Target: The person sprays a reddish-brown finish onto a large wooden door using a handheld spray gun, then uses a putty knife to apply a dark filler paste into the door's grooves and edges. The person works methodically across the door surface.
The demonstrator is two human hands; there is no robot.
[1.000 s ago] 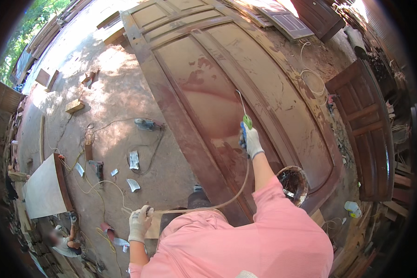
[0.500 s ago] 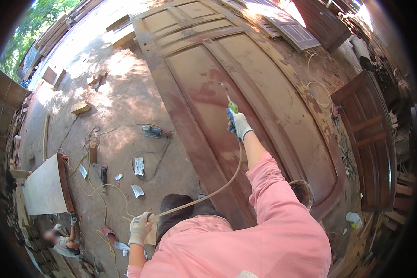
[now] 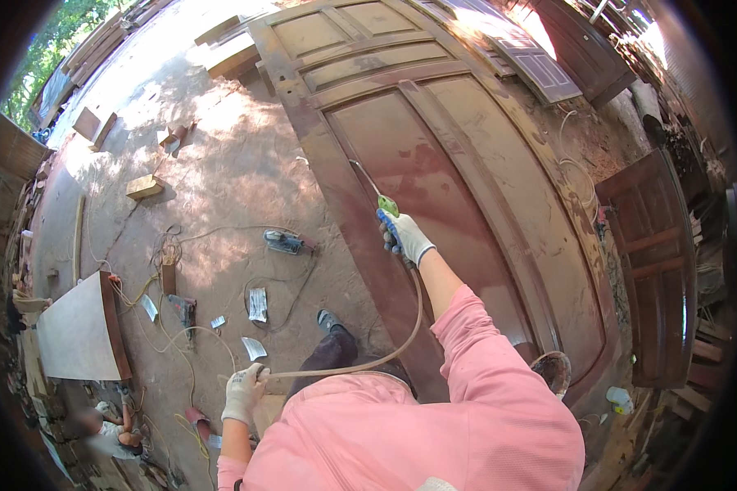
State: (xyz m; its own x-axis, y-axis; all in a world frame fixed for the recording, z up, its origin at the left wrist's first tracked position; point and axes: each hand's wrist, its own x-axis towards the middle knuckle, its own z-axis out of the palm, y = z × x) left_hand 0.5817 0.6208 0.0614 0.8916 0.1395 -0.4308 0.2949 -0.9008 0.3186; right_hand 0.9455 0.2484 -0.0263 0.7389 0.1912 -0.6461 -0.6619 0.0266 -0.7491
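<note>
My gloved right hand (image 3: 409, 238) is closed around a green air blow gun (image 3: 388, 204) with a thin metal nozzle. The nozzle is over the left long panel's edge on a large wooden panelled door (image 3: 467, 188). Dusty tan covers much of the door, with darker red-brown patches on the left panel and frame. From the gun's handle a pale air hose (image 3: 409, 335) curves down and left across my front. My gloved left hand (image 3: 244, 394) grips this hose low at the left, near my waist.
On the ground at left lie a blue power tool (image 3: 282, 240), another power tool (image 3: 185, 313), tangled cords, paper scraps and wood blocks (image 3: 144, 187). A person (image 3: 115, 430) works at lower left beside a white panel (image 3: 82, 330). A bucket (image 3: 553, 372) and dark door (image 3: 651, 262) stand at right.
My right hand has swung the blow gun left, from the middle of the long panel to its left edge. My foot has come into view beside the door. The left hand still holds the hose.
</note>
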